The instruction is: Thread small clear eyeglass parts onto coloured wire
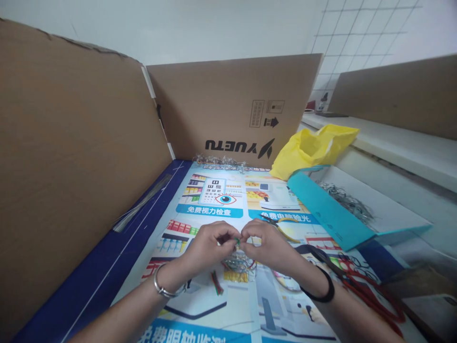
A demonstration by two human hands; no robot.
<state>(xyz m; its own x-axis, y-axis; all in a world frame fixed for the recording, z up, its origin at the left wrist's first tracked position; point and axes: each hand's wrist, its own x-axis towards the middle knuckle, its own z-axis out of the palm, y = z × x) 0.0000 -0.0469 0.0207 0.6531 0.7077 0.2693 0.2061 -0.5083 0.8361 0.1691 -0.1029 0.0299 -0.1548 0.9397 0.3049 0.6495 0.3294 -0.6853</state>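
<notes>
My left hand (pixel 209 245) and my right hand (pixel 269 245) meet at the middle of the printed poster (pixel 214 205) on the table. Both hands pinch a small green piece (pixel 237 242) between their fingertips; what it is I cannot make out. Under the hands lies a loose tangle of thin wire pieces (pixel 239 264). A short bundle of red and green sticks (pixel 216 282) lies just below my left hand. My left wrist wears a silver bangle and my right wrist a black band.
Cardboard walls (pixel 82 157) stand at the left and back. A yellow plastic bag (pixel 314 147) and a teal folder (pixel 328 214) holding thin metal bits lie at the right. Yellow-handled pliers (pixel 285 226) lie beyond my right hand and red-handled scissors (pixel 367 290) beside my right forearm.
</notes>
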